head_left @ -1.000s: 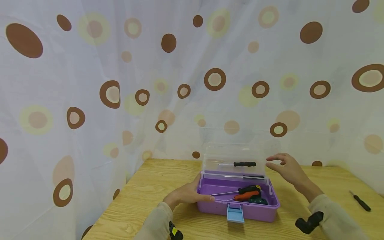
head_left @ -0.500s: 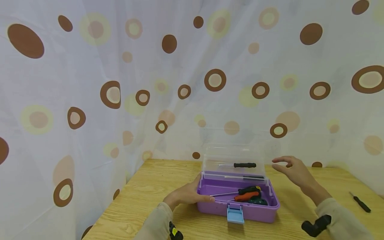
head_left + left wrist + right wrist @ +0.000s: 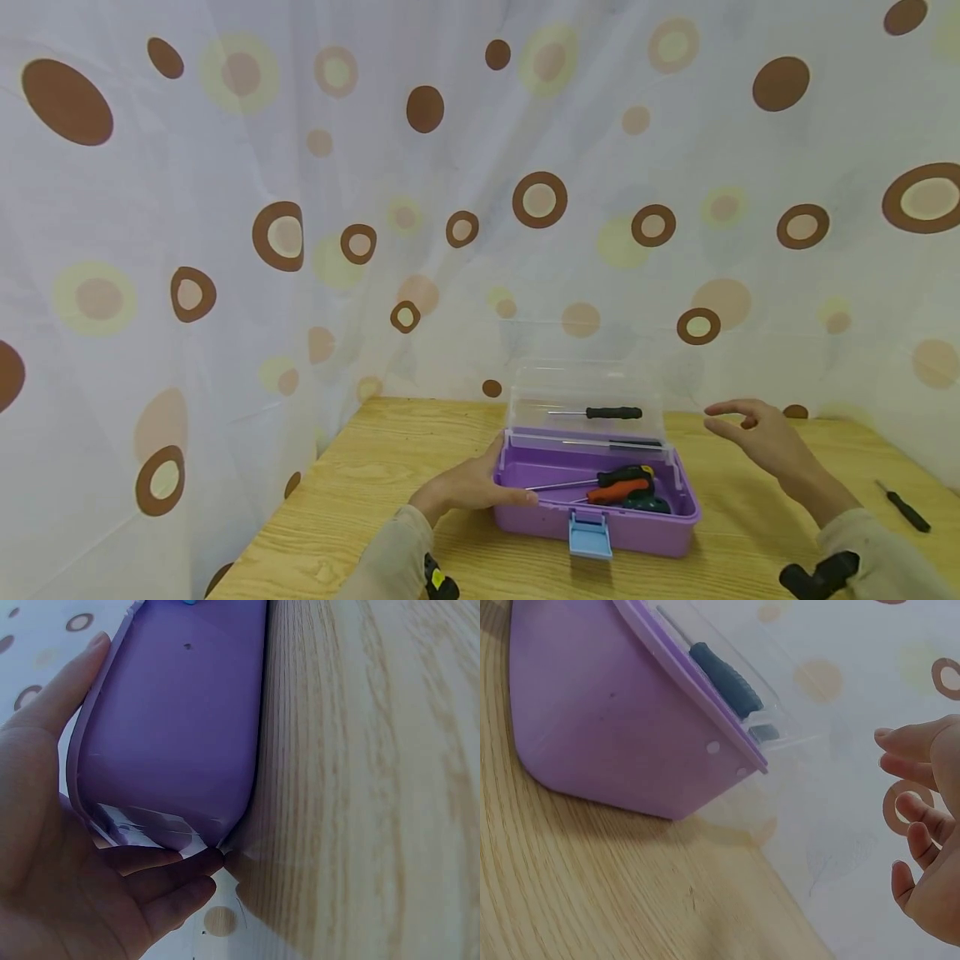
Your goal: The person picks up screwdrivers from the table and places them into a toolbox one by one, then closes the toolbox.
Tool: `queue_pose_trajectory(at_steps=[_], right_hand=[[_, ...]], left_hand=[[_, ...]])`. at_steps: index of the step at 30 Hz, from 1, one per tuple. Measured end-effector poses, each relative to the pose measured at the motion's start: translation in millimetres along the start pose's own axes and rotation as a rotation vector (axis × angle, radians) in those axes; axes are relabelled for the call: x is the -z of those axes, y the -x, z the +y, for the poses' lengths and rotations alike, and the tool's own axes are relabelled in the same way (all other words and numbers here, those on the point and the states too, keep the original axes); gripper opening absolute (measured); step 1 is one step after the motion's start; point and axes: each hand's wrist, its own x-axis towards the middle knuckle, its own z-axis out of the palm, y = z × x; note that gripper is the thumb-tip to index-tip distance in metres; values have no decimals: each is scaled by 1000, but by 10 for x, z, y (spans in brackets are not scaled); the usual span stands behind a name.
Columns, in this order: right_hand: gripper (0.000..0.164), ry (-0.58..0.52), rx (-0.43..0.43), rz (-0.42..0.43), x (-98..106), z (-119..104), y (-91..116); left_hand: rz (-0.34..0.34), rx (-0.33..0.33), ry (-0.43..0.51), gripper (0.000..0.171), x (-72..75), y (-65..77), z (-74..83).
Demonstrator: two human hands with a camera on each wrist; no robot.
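My left hand (image 3: 468, 485) holds the left end of a purple toolbox (image 3: 540, 521), with the thumb along the front rim and the fingers around the end wall. To the right of the box, my right hand (image 3: 768, 442) hovers in the air, holding nothing, its fingers loosely bent. The clear lid (image 3: 540, 392) is tipped back, and a black-handled screwdriver (image 3: 613, 412) lies in it. A second dark handle (image 3: 636, 445) shows behind the lid's lower edge. Inside the box are a black-and-yellow screwdriver (image 3: 624, 475), an orange-handled screwdriver (image 3: 617, 492) and a dark green handle (image 3: 647, 502).
A small black screwdriver (image 3: 907, 511) lies on the wooden table (image 3: 382, 450) at the far right. A light blue latch (image 3: 590, 539) hangs from the box's front. Behind the table hangs a white curtain (image 3: 450, 150) with brown dots.
My right hand has moved right and slightly down, away from the lid. The left hand and the toolbox have stayed in place.
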Motion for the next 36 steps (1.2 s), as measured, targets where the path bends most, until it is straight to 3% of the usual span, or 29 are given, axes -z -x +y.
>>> queue_pose_trajectory(at_steps=[12,27,36], right_hand=[[65,-22,-48,-22,141,109,69],[62,72,-45,20,334,446,140],[66,55,-88,15,475,609,212]], left_hand=[[-13,-21,21,124,13,-13,-22],[-16,-22,37,124,2,-7,-17],[-15,-20,31,125,2,-32,-29]])
